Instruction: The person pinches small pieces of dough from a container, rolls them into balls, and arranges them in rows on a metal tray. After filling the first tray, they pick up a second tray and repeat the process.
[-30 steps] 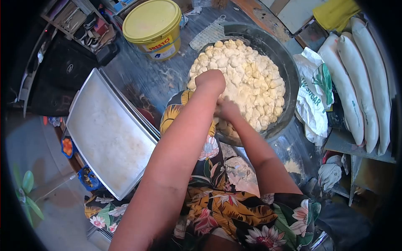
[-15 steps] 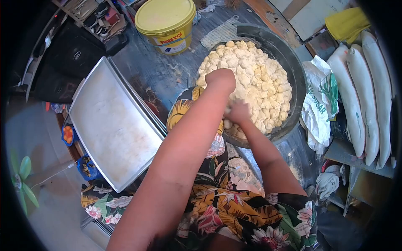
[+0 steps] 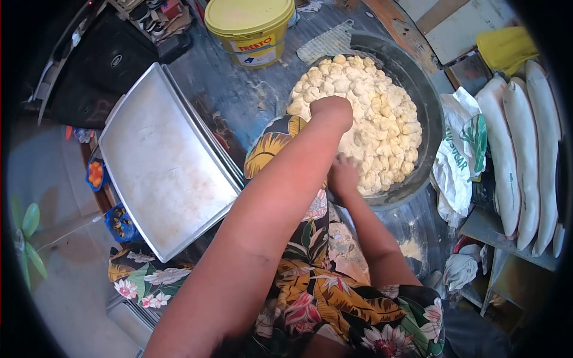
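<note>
Floured dough balls (image 3: 382, 134) are heaped close together in a wide, dark round basin (image 3: 431, 128). My left hand (image 3: 332, 111) is bent down at the wrist onto the left part of the heap; its fingers are hidden from view. Nearer to my body, my right hand (image 3: 344, 175) is at the heap's lower left edge, beside the basin's near rim. Its fingers show in part, somewhat spread and curved toward the dough, with nothing visible held in them. My left forearm crosses in front of part of the basin.
Metal baking trays (image 3: 170, 161) are stacked at left. A yellow lidded bucket (image 3: 253, 33) stands behind the basin, near a ridged grey piece (image 3: 327, 42). At right are a crumpled white sugar sack (image 3: 455, 161) and long white filled bags (image 3: 518, 155) on a shelf.
The view has shifted slightly, so the basin and trays appear displaced. My right hand, blurred before, now shows more clearly at the dough's edge. My left hand stays on the heap.
</note>
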Motion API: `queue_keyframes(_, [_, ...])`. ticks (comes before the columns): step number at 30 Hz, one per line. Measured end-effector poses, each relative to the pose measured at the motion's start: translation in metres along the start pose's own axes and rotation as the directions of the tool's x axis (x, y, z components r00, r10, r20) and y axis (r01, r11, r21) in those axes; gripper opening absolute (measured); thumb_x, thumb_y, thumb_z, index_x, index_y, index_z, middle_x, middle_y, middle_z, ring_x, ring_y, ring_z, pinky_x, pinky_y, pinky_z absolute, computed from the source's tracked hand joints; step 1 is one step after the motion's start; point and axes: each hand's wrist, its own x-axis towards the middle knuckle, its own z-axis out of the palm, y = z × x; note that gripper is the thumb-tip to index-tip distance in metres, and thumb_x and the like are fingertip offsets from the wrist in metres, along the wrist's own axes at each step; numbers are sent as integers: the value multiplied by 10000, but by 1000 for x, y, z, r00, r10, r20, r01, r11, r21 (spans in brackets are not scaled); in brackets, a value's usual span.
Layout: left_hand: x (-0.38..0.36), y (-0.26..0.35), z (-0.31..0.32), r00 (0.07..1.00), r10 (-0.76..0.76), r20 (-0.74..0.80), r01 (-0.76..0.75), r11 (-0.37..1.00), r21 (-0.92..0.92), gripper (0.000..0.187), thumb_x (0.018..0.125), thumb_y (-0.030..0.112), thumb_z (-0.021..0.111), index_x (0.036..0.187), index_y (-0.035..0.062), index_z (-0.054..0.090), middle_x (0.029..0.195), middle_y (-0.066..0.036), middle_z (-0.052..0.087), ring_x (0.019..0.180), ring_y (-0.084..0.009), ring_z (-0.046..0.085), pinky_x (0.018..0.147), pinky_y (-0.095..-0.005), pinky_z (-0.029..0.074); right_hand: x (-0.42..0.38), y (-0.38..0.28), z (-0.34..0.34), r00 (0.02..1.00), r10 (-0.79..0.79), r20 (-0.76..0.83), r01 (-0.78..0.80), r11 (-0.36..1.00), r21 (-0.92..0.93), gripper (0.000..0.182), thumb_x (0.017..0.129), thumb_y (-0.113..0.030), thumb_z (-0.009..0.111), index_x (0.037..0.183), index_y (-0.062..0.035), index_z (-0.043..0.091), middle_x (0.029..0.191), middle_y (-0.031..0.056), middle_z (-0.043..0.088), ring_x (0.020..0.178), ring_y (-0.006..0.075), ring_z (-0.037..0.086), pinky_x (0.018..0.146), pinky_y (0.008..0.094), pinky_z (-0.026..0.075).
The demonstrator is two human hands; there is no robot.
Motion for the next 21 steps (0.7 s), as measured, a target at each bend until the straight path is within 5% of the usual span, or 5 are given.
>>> queue_keyframes(4, [4,-5,6,1000,-12,-25,13,1000,23,259,793,114,568,1022,113,688,1074,-69,661,997,-223,631,765,-353,497,13,67,10,875,432,-217,-370,887,276,635,688,-455,679,1245,-221,484,1286,100,412,1182,374,404,979,660,239])
queue_keyframes(8, [-1,3,6,1000,31,5,-31,999,28,258,797,113,564,1022,110,688,1083,-69,658,999,-224,630,766,-356,498,50,99,47,881,429,-201,-353,877,325,657,691,-464,674,1272,-241,464,1333,120,368,1189,382,404,950,650,299])
queue_keyframes(10, [-3,5,6,997,74,0,-74,997,-10,258,772,82,520,975,62,678,1013,-121,665,937,-271,643,746,-376,518,40,59,17,944,314,102,-328,860,392,626,709,-452,669,1261,-237,470,1344,132,347,1189,386,403,900,599,392])
queue_keyframes(12, [-1,4,8,997,74,-33,-74,997,-8,256,770,80,522,970,65,681,1006,-118,668,932,-268,645,737,-378,520,13,25,13,953,280,117,-293,949,116,598,723,-434,668,1252,-229,477,1316,129,364,1176,391,410,852,550,451])
queue_keyframes(21, [-4,0,6,998,53,-14,-54,997,-46,258,780,82,522,979,84,686,1020,-104,667,943,-254,643,732,-372,518,-10,62,17,971,232,54,-237,916,325,562,688,-371,709,1202,-215,545,1292,173,416,1176,401,407,910,466,439])
